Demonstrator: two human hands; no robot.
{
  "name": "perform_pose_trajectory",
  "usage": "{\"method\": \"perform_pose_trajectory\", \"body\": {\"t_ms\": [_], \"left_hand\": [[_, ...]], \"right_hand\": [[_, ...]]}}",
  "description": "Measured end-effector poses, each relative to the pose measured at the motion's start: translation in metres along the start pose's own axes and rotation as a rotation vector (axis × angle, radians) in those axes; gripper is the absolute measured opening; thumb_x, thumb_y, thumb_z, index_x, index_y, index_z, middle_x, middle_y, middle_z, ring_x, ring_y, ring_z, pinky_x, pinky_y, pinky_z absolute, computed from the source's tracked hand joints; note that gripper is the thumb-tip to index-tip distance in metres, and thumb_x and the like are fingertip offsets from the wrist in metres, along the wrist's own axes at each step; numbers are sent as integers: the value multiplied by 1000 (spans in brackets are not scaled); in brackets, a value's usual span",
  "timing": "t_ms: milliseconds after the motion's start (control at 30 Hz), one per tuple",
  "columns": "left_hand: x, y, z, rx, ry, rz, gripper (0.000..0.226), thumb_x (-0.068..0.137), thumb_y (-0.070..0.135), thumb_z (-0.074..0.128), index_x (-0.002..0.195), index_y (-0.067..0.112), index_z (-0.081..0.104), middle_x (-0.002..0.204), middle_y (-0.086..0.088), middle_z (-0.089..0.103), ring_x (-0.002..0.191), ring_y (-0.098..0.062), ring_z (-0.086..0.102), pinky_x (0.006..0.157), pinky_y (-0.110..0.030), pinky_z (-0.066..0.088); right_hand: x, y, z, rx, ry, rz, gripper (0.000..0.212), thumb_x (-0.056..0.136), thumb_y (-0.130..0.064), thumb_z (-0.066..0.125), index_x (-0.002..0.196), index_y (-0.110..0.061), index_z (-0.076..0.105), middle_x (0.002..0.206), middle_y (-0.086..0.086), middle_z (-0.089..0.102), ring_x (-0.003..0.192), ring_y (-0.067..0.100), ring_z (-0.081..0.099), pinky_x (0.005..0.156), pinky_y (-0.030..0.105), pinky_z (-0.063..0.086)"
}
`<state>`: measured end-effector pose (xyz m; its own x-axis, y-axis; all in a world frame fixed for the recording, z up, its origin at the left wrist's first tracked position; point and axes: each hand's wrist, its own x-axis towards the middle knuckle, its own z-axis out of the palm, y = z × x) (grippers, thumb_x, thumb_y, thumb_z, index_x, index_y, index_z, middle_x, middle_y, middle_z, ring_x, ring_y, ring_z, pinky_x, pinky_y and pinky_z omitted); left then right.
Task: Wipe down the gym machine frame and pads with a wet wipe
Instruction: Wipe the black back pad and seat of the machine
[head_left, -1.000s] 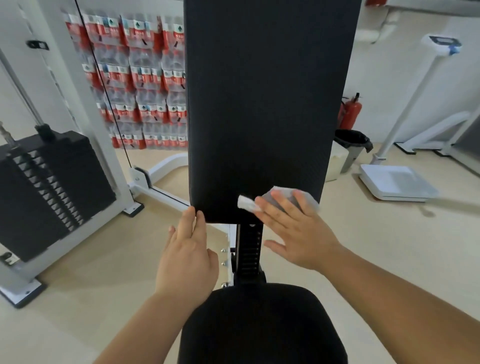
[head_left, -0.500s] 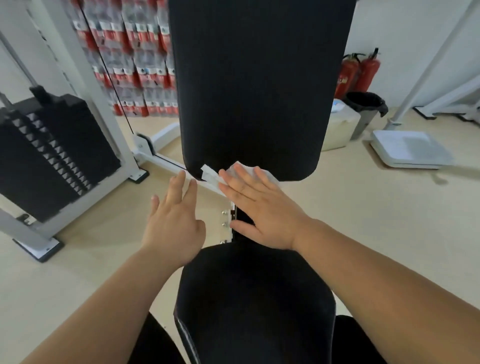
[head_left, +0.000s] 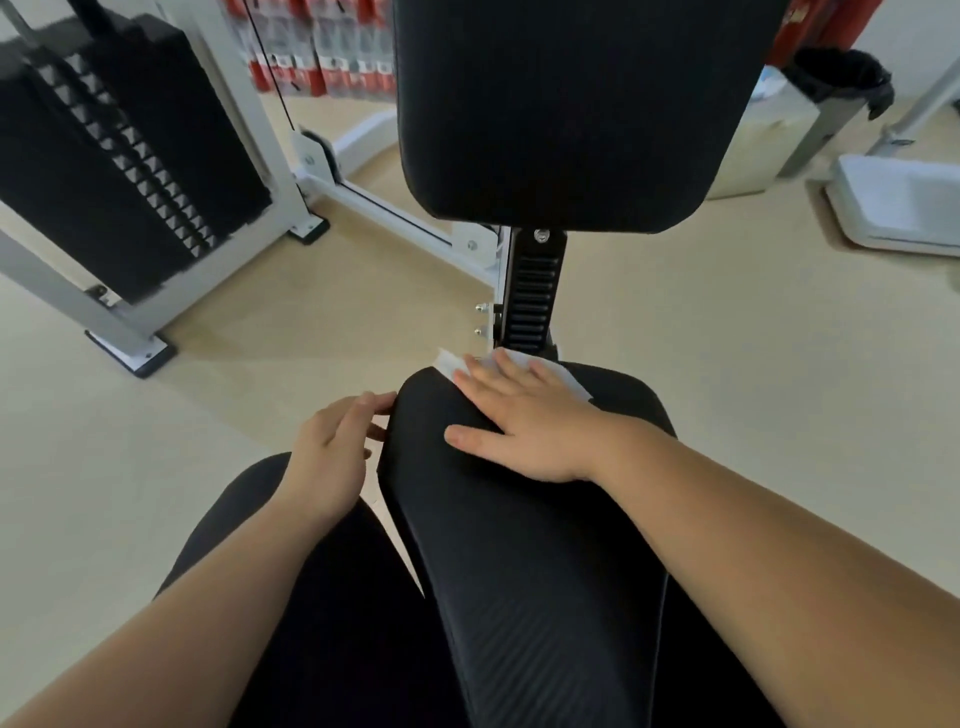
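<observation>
- Two bare forearms come in from the bottom edge, with dark-clothed legs (head_left: 332, 639) on either side of the seat.
- The seat pad (head_left: 530, 545) is black and ribbed and runs up the centre from the bottom edge.
- Left hand (head_left: 332, 457): fingers loosely straight and a bit apart, holding nothing. Its fingertips touch the left edge of the seat pad near the far end.
- Right hand (head_left: 524, 421): palm down on the far end of the seat pad, fingers straight and spread, thumb out to the left. It presses flat on the wipe and is not curled round it.
- The wet wipe (head_left: 451, 364) is white and lies flat on the far end of the seat pad, under the right hand's fingers. One corner pokes out past the fingertips at far left, and another edge shows to the right of the fingers. The left hand is near it but not touching.
- Just beyond the wipe, a black ribbed adjuster post (head_left: 530, 296) stands between the seat pad and the back pad, with two bolts on its left side.
- The back pad (head_left: 571, 104) is black, sits above the post and is well apart from both hands and the wipe.
- Far left is a black weight stack (head_left: 119, 145) inside a white frame (head_left: 363, 200) standing on the beige floor (head_left: 727, 338).
- At the far top are blurred red-labelled bottle packs (head_left: 322, 62).
- Far right are a bin with a black liner (head_left: 841, 73) and a white scale base (head_left: 904, 202).
</observation>
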<state>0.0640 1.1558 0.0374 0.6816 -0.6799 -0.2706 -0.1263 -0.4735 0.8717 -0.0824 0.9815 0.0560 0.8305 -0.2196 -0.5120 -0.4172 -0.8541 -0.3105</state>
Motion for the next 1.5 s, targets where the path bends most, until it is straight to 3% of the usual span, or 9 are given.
{"method": "perform_pose_trajectory", "body": {"t_ms": [133,233,400,667,933,1100,1200,1367,1500], "left_hand": [[1,6,2,-65,10,-74,42,108,35,30,105,29,72,102,7,72,92,-10,65,85,-35,46],[1,11,4,-10,-25,-64,39,102,44,37,94,28,72,100,8,70,95,-10,64,89,-39,50],[9,21,-3,191,-80,-71,75,86,62,30,105,-3,63,105,-18,67,98,-34,61,91,-51,47],[19,12,-3,109,-92,-107,42,106,39,35,108,17,71,108,6,70,95,-4,62,90,-37,45],[17,12,-1,297,-113,17,50,104,38,40,96,-6,62,100,-17,65,94,-33,61,90,-51,48],[19,15,-1,175,-85,-68,46,106,40,38,105,11,74,101,-2,72,98,-20,64,88,-34,44],[5,19,9,212,8,-41,56,106,45,32,102,3,69,102,-9,69,97,-26,61,93,-42,46],[-28,18,26,440,167,230,55,103,37,32,80,1,66,89,-6,63,90,-22,54,84,-36,40],[-38,19,27,550,95,298,49,105,31,38,68,9,61,80,0,62,84,-12,48,85,-36,40]], "right_hand": [[-40,-3,11,3,-69,-193,86,87,-82,12,159,-41,-12,164,-22,-23,147,-2,-31,121,31,-20],[-43,32,3,-1,-46,-35,91,78,-84,3,158,-44,-12,160,-23,-25,148,0,-30,126,37,-13],[5,25,-7,40,-16,104,89,87,-82,10,161,-36,-9,167,-15,-18,154,11,-21,127,44,-8],[-36,-24,15,5,-52,-271,81,91,-79,14,158,-42,-14,167,-19,-18,150,4,-28,122,34,-18],[-5,24,-5,53,-1,123,88,83,-84,3,160,-42,-7,167,-17,-17,154,11,-20,126,46,-8],[-19,-31,7,33,2,-153,73,96,-75,18,157,-47,-10,169,-17,-8,155,14,-17,125,42,-12],[-63,-34,20,26,-37,-273,74,95,-75,19,158,-46,-8,167,-21,-12,151,4,-26,121,34,-20],[-89,44,18,46,22,16,97,72,-89,-13,158,-48,-2,162,-24,-18,151,7,-25,126,39,-12],[-82,75,10,187,18,105,88,80,-80,2,160,-43,-1,166,-20,-16,150,7,-27,125,41,-14]]}}
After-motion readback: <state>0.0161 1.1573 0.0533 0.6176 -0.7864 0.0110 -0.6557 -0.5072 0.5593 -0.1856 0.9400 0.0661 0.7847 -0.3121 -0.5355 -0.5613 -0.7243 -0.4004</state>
